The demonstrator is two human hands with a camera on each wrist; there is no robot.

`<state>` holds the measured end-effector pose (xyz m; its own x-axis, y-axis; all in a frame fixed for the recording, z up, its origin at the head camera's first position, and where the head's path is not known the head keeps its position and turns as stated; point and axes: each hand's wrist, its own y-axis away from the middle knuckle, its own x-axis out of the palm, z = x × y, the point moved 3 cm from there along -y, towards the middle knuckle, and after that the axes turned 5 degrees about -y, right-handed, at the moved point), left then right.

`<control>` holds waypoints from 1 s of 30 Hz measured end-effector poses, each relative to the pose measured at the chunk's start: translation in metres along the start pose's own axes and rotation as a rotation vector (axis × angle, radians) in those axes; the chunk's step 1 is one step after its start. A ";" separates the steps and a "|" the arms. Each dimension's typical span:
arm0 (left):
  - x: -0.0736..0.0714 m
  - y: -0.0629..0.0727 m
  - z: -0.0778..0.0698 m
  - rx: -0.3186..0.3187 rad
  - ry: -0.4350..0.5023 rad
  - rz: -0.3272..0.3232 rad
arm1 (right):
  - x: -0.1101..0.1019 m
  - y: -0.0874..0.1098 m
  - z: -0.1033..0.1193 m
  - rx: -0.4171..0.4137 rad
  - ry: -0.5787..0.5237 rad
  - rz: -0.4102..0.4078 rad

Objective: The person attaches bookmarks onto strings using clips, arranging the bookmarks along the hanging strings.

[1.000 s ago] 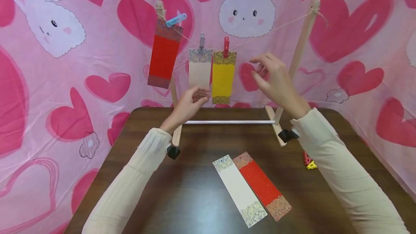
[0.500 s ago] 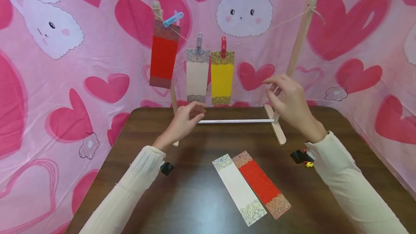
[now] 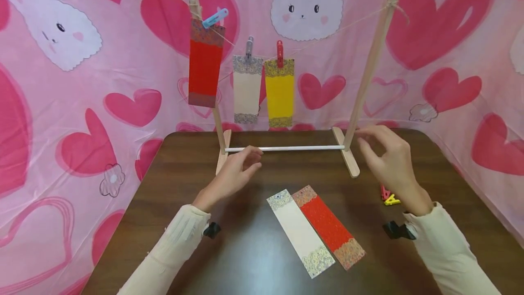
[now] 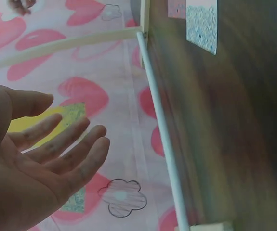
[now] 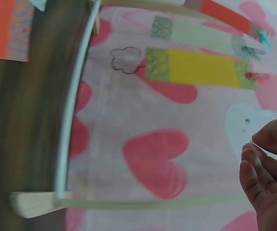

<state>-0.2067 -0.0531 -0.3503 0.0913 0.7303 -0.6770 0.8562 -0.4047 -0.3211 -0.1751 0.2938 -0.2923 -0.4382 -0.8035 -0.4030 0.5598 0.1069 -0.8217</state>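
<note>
My left hand [image 3: 231, 174] hovers over the table near the white rod, its fingers loosely bent and holding nothing. To the right of the stand, my right hand [image 3: 389, 160] is raised with relaxed fingers, also without anything in it. From the string hang a red card [image 3: 204, 69] under a blue clothespin [image 3: 215, 18], a white card [image 3: 247, 90] under a grey clothespin [image 3: 249, 49], and a yellow card [image 3: 280, 92] under a red clothespin [image 3: 280, 53]. Another white card [image 3: 300, 233] and another red card [image 3: 329, 226] lie side by side on the table.
A wooden stand has a left post [image 3: 219, 124], a right post [image 3: 368, 76] and a white rod [image 3: 303, 148] between its feet. Close to my right wrist lie a red clothespin [image 3: 385, 191] and a yellow clothespin [image 3: 391, 200]. A pink heart-patterned cloth [image 3: 319, 65] hangs behind the table [image 3: 184, 258].
Both hands have come down from the hanging cards, the right one also moving outward to the right. The hanging cards remain clipped to the string.
</note>
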 end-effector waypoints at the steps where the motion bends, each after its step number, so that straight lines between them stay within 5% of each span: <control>1: 0.003 0.002 0.000 0.000 0.002 0.001 | -0.002 0.006 -0.002 0.017 0.006 0.005; 9: 0.021 0.012 -0.002 -0.040 0.051 -0.015 | -0.024 0.055 -0.026 0.198 0.030 -0.045; 18: 0.044 0.013 -0.002 -0.113 0.076 0.028 | -0.041 0.108 -0.060 0.573 0.052 -0.155; 20: 0.051 0.015 0.001 -0.144 0.071 0.064 | -0.043 0.120 -0.070 0.677 -0.035 -0.182; 26: 0.072 0.026 0.010 -0.221 -0.067 0.192 | -0.045 0.150 -0.098 0.923 -0.590 -0.367; 30: 0.084 0.026 0.009 -0.265 -0.188 0.238 | -0.049 0.162 -0.110 0.961 -0.672 -0.380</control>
<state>-0.1815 -0.0069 -0.4214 0.2292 0.5102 -0.8289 0.9260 -0.3768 0.0242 -0.1407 0.4148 -0.4501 -0.3963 -0.8614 0.3176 0.8900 -0.4454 -0.0974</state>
